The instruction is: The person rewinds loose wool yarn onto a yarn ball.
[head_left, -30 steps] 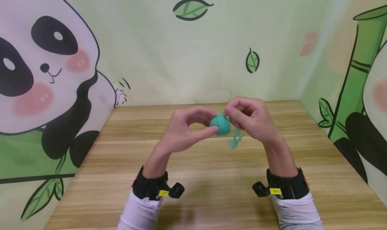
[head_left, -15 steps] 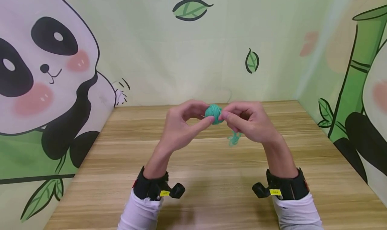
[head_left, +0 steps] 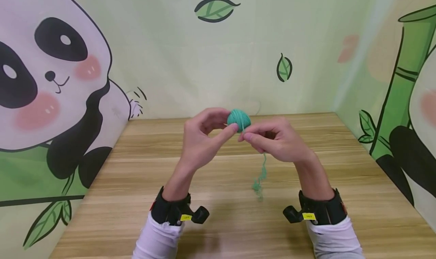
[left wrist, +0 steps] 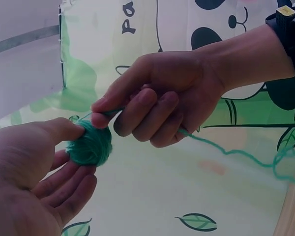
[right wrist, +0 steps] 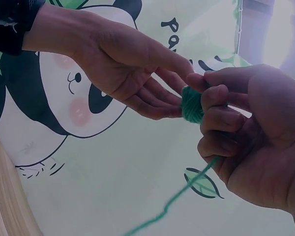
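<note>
A small ball of teal yarn is held up above the table, pinched between the thumb and fingers of my left hand. Close at its lower right side, my right hand pinches a strand of the same yarn between thumb and forefinger. In the left wrist view that strand runs from the ball through the curled right fingers and leaves below the little finger. From there the loose yarn tail hangs down, kinked and slightly tangled at its end. The right wrist view shows the ball partly hidden behind my right fingers.
A wood-grain table lies beneath both hands. Behind it and at both sides stand cloth walls printed with pandas, leaves and bamboo. Black straps with small cameras sit on both wrists.
Ball and left hand have moved up and to the left. My right hand has passed from the ball's upper right to its lower right. The tail now hangs longer and lower.
</note>
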{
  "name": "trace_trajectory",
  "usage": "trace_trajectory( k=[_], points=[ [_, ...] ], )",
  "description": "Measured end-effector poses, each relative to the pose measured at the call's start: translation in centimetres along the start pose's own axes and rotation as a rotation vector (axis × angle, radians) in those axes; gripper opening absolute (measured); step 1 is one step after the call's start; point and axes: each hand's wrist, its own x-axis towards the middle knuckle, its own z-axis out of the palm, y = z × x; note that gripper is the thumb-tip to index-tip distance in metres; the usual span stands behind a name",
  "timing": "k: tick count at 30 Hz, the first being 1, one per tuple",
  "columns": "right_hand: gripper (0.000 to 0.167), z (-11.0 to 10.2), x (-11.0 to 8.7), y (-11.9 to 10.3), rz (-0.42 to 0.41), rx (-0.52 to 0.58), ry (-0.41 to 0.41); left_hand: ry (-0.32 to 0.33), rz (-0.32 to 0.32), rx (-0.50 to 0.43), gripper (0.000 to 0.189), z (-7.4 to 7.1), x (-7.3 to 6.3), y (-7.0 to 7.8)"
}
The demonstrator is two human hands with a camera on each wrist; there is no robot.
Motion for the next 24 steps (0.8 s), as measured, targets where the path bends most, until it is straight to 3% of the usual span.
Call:
trace_trajectory(
  k=[5, 12, 24],
  points=[
    [0.02, -0.07, -0.02, -0.09, 0.036, -0.039, -0.049, -0.001, 0.008, -0.06, 0.031, -0.04, -0.06, 0.16],
    [0.02, -0.17, -0.02, -0.06, 0.067, -0.068, -0.06, -0.057, 0.022, -0.148, 0.035, -0.3, -0.23, 0.16],
    [0.017, -0.36, -0.18, 0.18, 0.117, -0.086, -0.006, -0.218, 0.027, -0.228, 0.032, -0.53, -0.24, 0.52]
  ],
)
